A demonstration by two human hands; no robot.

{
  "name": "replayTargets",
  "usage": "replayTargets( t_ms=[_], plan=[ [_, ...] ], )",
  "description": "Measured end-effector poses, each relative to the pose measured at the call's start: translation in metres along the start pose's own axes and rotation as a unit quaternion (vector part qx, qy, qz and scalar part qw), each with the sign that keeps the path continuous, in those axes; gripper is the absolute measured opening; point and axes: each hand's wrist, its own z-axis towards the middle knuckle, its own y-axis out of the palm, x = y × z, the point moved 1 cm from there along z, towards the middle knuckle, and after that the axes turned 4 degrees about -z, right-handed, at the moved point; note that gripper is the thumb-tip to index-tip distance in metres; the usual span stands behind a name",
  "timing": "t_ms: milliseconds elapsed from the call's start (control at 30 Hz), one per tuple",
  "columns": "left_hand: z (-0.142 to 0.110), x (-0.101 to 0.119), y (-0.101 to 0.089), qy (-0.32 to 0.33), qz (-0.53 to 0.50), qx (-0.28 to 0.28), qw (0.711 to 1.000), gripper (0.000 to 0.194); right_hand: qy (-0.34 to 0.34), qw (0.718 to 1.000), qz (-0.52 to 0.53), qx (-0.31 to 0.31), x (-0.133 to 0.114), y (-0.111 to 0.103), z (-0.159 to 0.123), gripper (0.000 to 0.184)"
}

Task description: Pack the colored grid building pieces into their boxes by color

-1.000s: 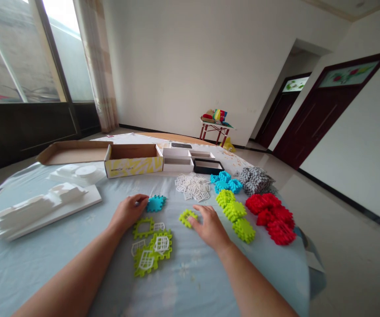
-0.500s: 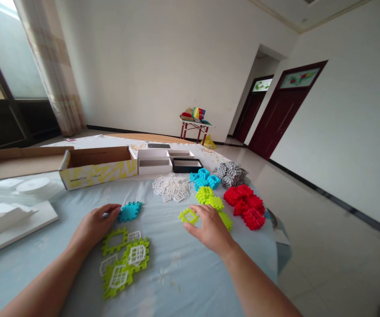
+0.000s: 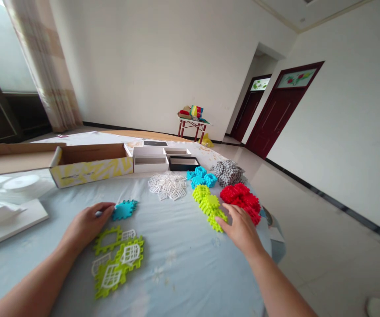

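My left hand pinches the near-left edge of a blue square interlocking tile with toothed sides. Close below it lie joined lime-green tiles, one with an open middle. White window-shaped inserts lie on and beside them. My right hand is at the right edge of the lime-green tile stacks. Its thumb and fingers are apart, with the thumb close to the nearest stack; whether it touches is hard to tell. A pile of red tiles is partly hidden behind this hand.
White window pieces are heaped mid-table. Behind the green stacks are blue tiles and grey tiles. An open cardboard box, small white boxes and a black tray stand farther back. White foam-like parts lie left.
My right hand has moved right to the green stacks and no longer holds the lime-green open-centred tile out over the cloth. My left hand still holds the blue tile.
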Motion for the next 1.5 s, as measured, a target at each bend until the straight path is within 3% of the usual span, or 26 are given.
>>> replayTargets(
  t_ms=[133, 233, 400, 567, 767, 967, 1200, 1367, 1500],
  plan=[
    [-0.004, 0.002, 0.001, 0.009, -0.002, 0.007, 1.000, 0.041, -0.038, 0.997, 0.065, 0.017, -0.030, -0.001, 0.005, 0.036],
    [-0.006, 0.002, 0.001, 0.018, -0.002, 0.011, 1.000, 0.042, -0.108, 0.986, 0.128, -0.020, -0.072, 0.002, 0.007, 0.031],
    [-0.008, 0.001, 0.002, 0.032, -0.006, 0.019, 0.999, 0.040, -0.248, 0.928, 0.244, -0.135, -0.146, 0.015, 0.004, 0.032],
    [-0.008, 0.000, 0.004, 0.041, -0.009, 0.027, 0.999, 0.039, -0.316, 0.890, 0.274, -0.183, -0.181, 0.029, -0.002, 0.042],
    [-0.008, 0.000, 0.004, 0.041, -0.010, 0.027, 0.999, 0.038, -0.296, 0.892, 0.285, -0.189, -0.185, 0.045, -0.001, 0.032],
    [-0.009, 0.003, 0.003, 0.039, -0.011, 0.027, 0.999, 0.037, -0.300, 0.893, 0.273, -0.194, -0.185, 0.047, 0.005, 0.022],
    [-0.008, 0.001, 0.005, 0.034, -0.013, 0.029, 0.999, 0.036, -0.330, 0.907, 0.234, -0.120, -0.188, 0.041, 0.004, 0.015],
    [-0.008, 0.001, 0.004, 0.032, -0.015, 0.030, 0.999, 0.034, -0.267, 0.931, 0.236, -0.082, -0.177, 0.046, 0.042, 0.023],
    [-0.009, 0.001, 0.003, 0.035, -0.018, 0.034, 0.999, 0.035, -0.161, 0.954, 0.251, 0.015, -0.155, 0.056, 0.085, 0.028]
  ],
)
